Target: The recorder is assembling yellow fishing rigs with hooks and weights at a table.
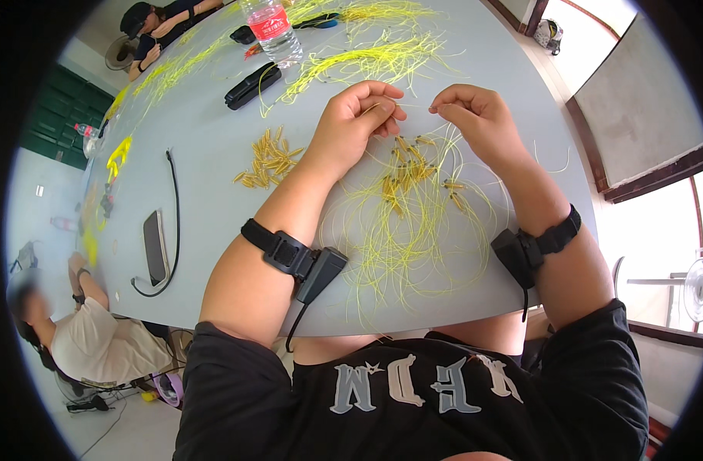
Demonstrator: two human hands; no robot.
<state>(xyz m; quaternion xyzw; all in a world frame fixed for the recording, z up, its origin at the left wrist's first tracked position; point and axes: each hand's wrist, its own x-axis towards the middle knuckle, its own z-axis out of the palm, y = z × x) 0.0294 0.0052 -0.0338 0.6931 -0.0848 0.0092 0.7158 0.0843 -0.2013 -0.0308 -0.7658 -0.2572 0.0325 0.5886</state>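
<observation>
My left hand (353,127) is closed in a pinch above the middle of the table, with a thin yellow-green line (416,107) running from its fingertips. Across a short gap, my right hand (478,123) pinches the line's other visible stretch between thumb and forefinger. Anything smaller inside the fingers is hidden. Below both hands lies a loose tangle of yellow-green line (413,253), with a cluster of small gold, ribbed pieces (405,173) at its top. Left of my left forearm sits a separate heap of similar gold pieces (267,160).
Beyond my hands lie a black oblong case (253,86), a water bottle (274,34) and more bundled line (359,63). To the left are a phone (155,247) and a black cable (176,200). One person (155,27) sits at the far left, another (98,330) at the near left.
</observation>
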